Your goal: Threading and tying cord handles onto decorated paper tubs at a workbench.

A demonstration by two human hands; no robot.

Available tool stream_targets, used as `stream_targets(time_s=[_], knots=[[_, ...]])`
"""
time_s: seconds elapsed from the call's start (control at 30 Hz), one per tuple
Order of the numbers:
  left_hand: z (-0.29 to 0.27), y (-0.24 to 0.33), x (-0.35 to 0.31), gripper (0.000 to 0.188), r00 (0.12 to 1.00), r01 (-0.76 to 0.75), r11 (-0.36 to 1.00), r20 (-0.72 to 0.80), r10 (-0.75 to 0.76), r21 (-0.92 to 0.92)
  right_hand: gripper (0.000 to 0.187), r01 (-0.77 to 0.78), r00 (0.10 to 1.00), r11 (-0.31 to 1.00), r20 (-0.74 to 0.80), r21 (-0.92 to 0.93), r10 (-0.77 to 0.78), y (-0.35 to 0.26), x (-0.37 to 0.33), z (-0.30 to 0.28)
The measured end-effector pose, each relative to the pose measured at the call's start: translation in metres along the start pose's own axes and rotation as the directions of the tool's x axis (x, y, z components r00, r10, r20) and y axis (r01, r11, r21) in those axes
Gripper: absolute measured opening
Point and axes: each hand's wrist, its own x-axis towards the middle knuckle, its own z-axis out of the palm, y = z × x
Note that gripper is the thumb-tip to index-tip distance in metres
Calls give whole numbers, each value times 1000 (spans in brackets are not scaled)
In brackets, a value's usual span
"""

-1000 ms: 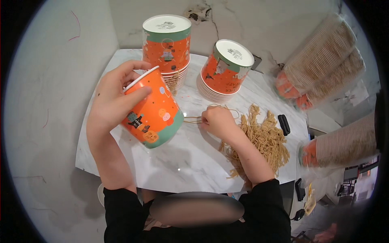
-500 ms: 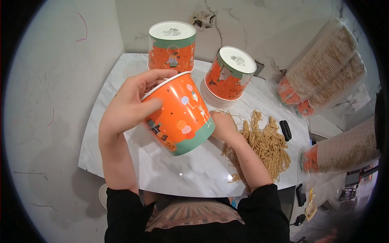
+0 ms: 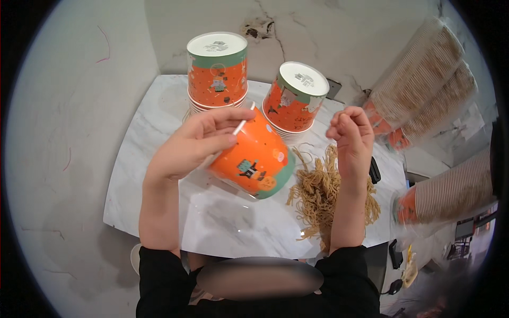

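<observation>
My left hand (image 3: 199, 139) grips an orange paper bucket (image 3: 257, 161) by its white rim, thumb on one side and fingers on the other. The bucket lies tilted over the table, its green-banded base toward the right and its printed side showing. Raised on the right, my right hand (image 3: 351, 132) has its fingers curled in, apart from the bucket; whatever they may pinch is too small or hidden. Below it, beside my right forearm, spreads a heap of tan cords (image 3: 318, 196).
Two upside-down stacks of matching buckets stand at the back, a left stack (image 3: 217, 82) and a right stack (image 3: 297, 100). Plastic-wrapped bucket stacks (image 3: 416, 79) lean at the far right, with another wrapped stack (image 3: 450, 193) nearer. A black object (image 3: 375, 170) lies beside the cords.
My right hand has left the bucket's base and risen to the right, above the cords. In my left hand the bucket has turned, its base swinging rightward.
</observation>
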Motion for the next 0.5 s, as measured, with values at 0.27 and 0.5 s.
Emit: stream_targets(time_s=[0.27, 0.5], knots=[[20, -19, 15, 37, 990, 139, 989, 0, -140, 42, 12, -213, 932, 966, 268, -145, 245, -29, -18, 12], [24, -29, 18, 30, 997, 69, 993, 11, -71, 96, 14, -127, 896, 927, 359, -354, 260, -30, -28, 21]])
